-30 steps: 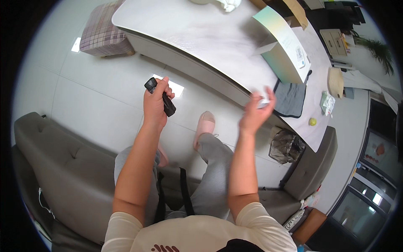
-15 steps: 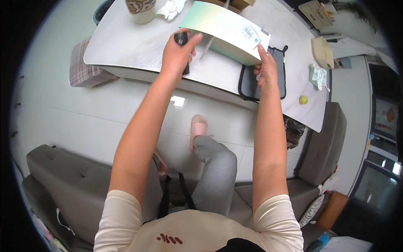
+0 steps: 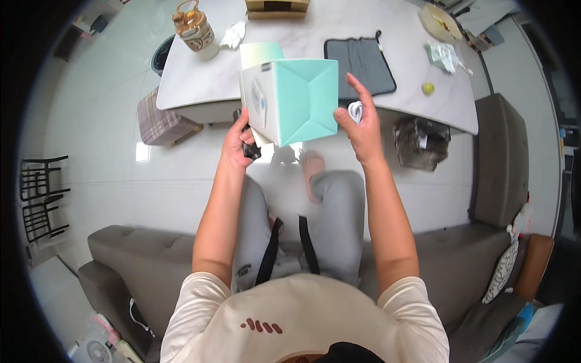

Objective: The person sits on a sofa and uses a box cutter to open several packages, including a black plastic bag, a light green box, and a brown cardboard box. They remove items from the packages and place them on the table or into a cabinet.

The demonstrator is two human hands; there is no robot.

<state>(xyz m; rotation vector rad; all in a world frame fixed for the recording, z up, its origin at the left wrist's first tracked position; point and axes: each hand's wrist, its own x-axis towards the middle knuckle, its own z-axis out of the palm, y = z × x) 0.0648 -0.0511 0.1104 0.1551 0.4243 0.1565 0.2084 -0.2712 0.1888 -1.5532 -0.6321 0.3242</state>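
A mint-green and white cardboard box [image 3: 307, 100] is held up in front of the table's near edge, its mint end turned toward me. A pale flap or sleeve [image 3: 260, 53] stands out behind it. My left hand [image 3: 237, 144] grips the box's lower left edge. In the same hand is a dark, elongated object [image 3: 251, 150], mostly covered by fingers, kind unclear. Just off the box's right side is my right hand [image 3: 365, 134], thumb and index finger spread. A coiled white cable [image 3: 356, 112] is held in that hand. The box's inside is hidden.
On the marble-look table [image 3: 212, 78] are a patterned jug [image 3: 196, 37], crumpled tissue [image 3: 233, 34], a grey cloth pad [image 3: 363, 66], a yellow-green ball-like thing [image 3: 428, 89], a tissue pack [image 3: 443, 57] and an open brown box [image 3: 276, 8]. A plaid stool [image 3: 160, 118] stands left.
The box has come off the table toward me and turned so its mint end faces me. My right hand has let go of its right end. The dark object stays in my left hand.
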